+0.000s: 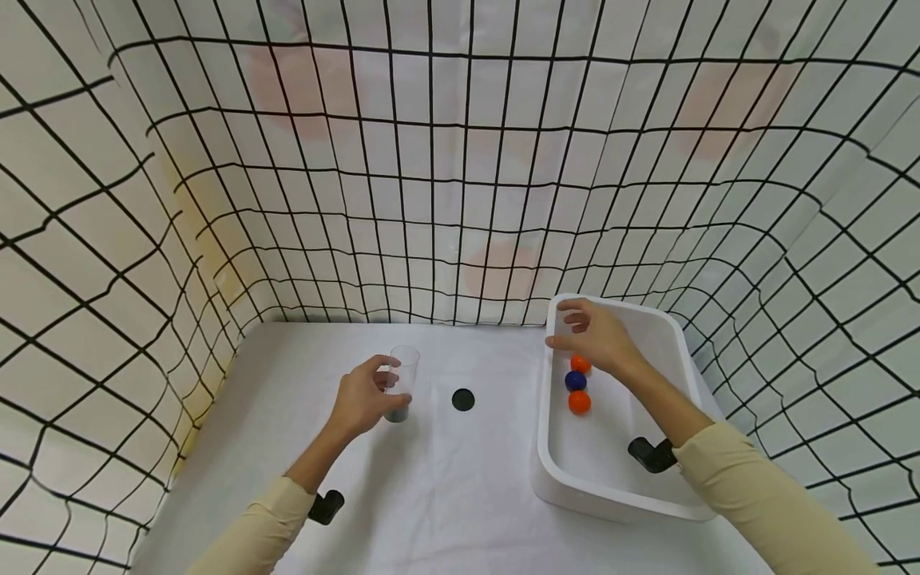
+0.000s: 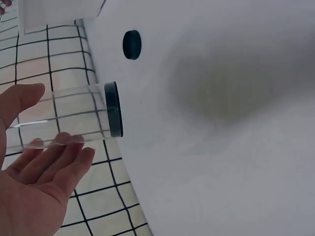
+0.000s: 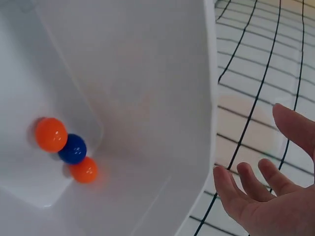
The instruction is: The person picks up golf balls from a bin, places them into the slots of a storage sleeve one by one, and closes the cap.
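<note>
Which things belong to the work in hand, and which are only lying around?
Likely for the job:
clear tube, in the left hand
two orange balls, blue ball
white tub
round black cap

Likely mere surroundings:
black netting
white table cover

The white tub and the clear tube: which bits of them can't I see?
White tub, head view: part of its inside, behind the right hand and forearm.
White tub, right wrist view: part of it, cut off by the left edge.
Clear tube, head view: part of its side, behind the left hand.
</note>
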Demonstrator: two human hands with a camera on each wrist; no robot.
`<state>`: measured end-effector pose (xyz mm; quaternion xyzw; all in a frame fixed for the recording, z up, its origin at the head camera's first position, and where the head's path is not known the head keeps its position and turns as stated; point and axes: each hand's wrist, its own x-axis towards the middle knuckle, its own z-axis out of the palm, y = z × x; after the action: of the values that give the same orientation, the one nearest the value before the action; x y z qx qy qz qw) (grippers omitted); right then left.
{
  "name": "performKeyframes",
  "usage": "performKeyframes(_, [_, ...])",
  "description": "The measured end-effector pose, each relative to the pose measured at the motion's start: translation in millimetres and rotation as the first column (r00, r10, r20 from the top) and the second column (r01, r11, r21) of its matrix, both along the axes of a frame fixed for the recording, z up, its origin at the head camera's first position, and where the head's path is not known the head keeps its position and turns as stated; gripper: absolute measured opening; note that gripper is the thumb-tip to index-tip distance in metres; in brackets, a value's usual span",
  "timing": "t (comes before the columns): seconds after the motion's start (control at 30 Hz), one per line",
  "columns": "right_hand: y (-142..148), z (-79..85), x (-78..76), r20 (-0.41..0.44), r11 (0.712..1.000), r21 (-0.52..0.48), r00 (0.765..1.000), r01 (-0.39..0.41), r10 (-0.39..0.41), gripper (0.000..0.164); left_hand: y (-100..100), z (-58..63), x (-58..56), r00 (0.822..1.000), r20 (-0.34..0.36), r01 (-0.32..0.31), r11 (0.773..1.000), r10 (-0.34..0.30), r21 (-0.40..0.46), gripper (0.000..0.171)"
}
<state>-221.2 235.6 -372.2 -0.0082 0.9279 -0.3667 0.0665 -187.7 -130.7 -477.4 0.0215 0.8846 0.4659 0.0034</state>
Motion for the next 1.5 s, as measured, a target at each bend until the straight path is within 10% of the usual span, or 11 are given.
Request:
performKeyframes(0.77, [72,-75.4,-22.3,0.177,0.994,-0.074,0.982,0.075,-0.061,0.062,-1,13.4,0.8,1.000,0.004,0.019,1.000,-0.019,-0.011,0.049])
performKeyframes(1.5, [84,-122.0,-20.5,0.356,0.999,-0.033,0.934,0.030,-0.017,0.057,1,12.7,0.3,0.999,0.024,0.035,0.999,-0.034,-0.013,0.048])
